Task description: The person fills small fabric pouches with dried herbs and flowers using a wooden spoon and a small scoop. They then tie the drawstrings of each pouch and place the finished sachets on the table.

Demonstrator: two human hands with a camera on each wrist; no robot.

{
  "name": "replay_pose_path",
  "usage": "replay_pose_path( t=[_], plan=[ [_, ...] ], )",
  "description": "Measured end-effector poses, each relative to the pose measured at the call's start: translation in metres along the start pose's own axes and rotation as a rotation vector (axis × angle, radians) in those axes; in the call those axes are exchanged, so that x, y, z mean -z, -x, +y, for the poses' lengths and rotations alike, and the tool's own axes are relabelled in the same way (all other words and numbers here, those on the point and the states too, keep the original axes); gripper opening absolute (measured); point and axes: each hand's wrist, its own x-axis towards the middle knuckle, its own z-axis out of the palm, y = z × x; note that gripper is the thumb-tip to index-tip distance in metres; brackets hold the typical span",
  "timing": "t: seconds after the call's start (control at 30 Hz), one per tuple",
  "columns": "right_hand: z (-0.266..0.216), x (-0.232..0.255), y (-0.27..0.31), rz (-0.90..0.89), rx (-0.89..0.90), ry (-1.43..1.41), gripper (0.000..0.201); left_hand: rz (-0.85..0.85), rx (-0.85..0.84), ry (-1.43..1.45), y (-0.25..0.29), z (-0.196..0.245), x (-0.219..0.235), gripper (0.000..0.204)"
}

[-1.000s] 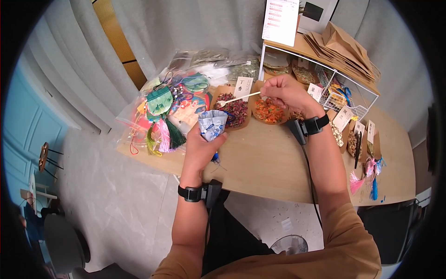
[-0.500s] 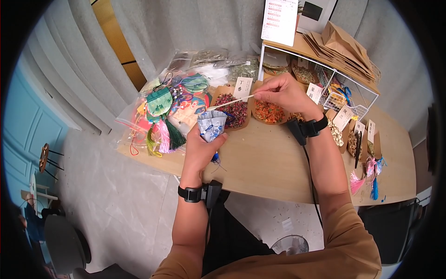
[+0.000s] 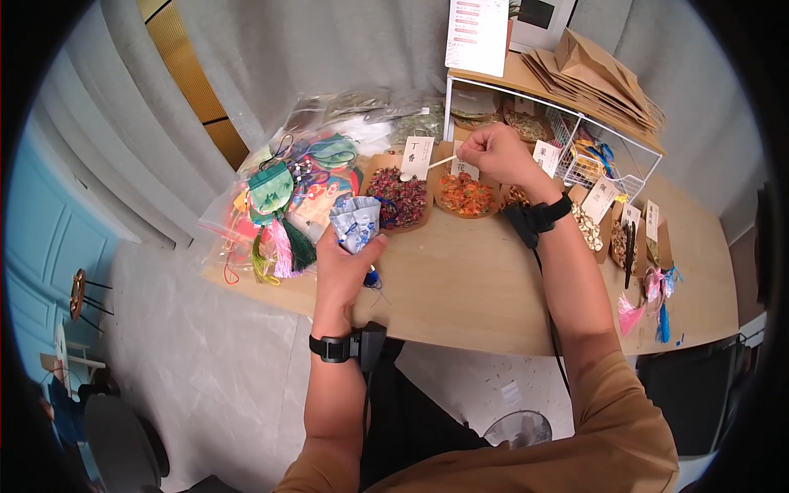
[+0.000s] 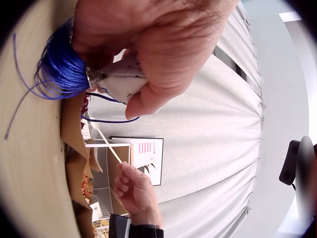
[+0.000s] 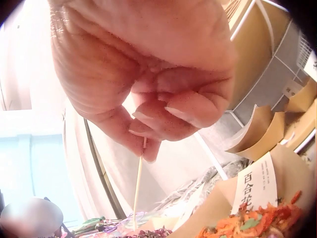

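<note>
A blue-and-white cloth pouch stands upright in my left hand, its gathered mouth upward. In the left wrist view, a blue tassel hangs from the pouch beside my left hand. My right hand pinches the end of a thin pale spoon, whose tip is over the tray of dark red dried buds. The right wrist view shows my right hand with the handle between thumb and fingertips. Orange dried petals fill the tray beside the buds.
Embroidered pouches with tassels lie on plastic bags at the left. More labelled trays stand to the right, before a white-framed shelf bearing paper bags. Pink and blue tassels lie near the table's right end.
The spoon tip went from over the red buds to the pouch mouth, then back over the buds. My right hand moved with it. The whole head view has shifted slightly.
</note>
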Motion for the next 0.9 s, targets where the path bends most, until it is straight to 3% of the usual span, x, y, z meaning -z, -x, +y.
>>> replay_pose_path(
  t=[0.13, 0.43, 0.53, 0.9],
  plan=[
    [0.001, -0.002, 0.001, 0.03, -0.028, 0.041, 0.025, 0.002, 0.006, 0.004, 0.0, -0.002, 0.001, 0.035],
    [0.041, -0.022, -0.01, -0.159, -0.205, -0.061, 0.018, 0.001, 0.013, 0.01, -0.001, -0.003, 0.001, 0.034],
    [0.026, -0.02, -0.007, -0.19, -0.246, 0.029, 0.017, 0.001, 0.017, 0.014, -0.001, -0.002, 0.0, 0.034],
    [0.027, -0.015, -0.006, -0.255, -0.428, -0.331, 0.015, -0.024, 0.01, 0.02, -0.001, -0.003, 0.002, 0.033]
  ],
)
